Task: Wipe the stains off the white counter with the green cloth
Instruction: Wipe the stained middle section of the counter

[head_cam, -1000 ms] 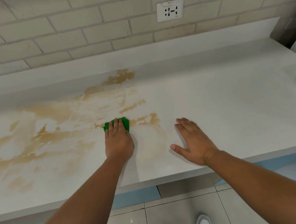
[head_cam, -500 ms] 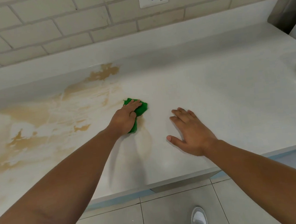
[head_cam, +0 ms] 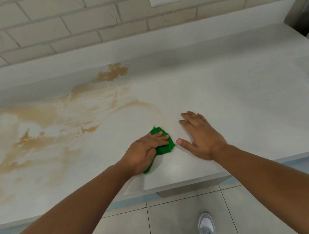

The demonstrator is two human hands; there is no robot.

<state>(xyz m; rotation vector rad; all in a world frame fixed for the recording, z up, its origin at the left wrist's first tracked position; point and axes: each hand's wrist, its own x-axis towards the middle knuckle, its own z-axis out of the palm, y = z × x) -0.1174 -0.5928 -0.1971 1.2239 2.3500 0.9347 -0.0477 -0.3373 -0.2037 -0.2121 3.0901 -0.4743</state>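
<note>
my left hand [head_cam: 144,152] presses the green cloth [head_cam: 163,142] flat under its fingers on the white counter [head_cam: 233,99]; my right hand [head_cam: 201,136] rests spread just beside it. brown stains [head_cam: 41,117] left of my fingers remain; much wiping seems left.

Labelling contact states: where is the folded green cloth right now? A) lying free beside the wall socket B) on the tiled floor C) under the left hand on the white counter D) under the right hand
C: the left hand presses the folded green cloth onto the white counter; the right hand lies flat and bare beside it.
</note>
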